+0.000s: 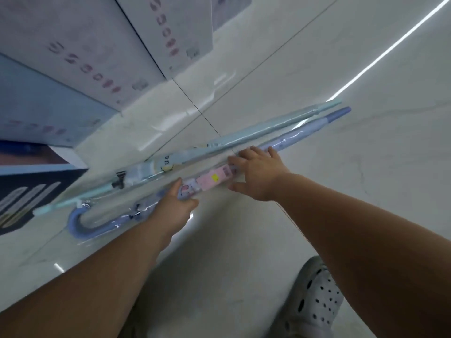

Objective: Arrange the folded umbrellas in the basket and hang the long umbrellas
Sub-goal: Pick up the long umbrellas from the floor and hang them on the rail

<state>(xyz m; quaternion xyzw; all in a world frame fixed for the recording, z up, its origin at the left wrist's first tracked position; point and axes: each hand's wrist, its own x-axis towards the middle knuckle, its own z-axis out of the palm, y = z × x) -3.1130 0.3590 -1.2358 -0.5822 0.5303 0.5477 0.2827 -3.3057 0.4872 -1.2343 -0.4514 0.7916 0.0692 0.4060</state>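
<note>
Foreground: two bare forearms reach down from the bottom edge; beside the right one stands a white perforated clog (314, 301) on the pale tiled floor (366, 167).
Left hand: left hand (174, 206) lies on the lavender long umbrella (288, 140), near its curved handle (80, 225); whether the fingers wrap it cannot be told.
Right hand: right hand (253, 174) has fingers spread over the same shaft past a pink label (214, 179), thumb on the near side, not visibly clamped.
Task's thing: both long umbrellas lie flat on the floor in clear plastic sleeves, side by side; the mint long umbrella (244, 137) is the farther one, untouched.
Count: two long umbrellas, one label, one shoe, several cartons (97, 45) stacked at the left.
Progress: seemingly early; no long umbrella is hung.
Not in view: basket, folded umbrellas, hanging place.
Left to do: probably lifting and hanging both; basket work cannot be judged.
</note>
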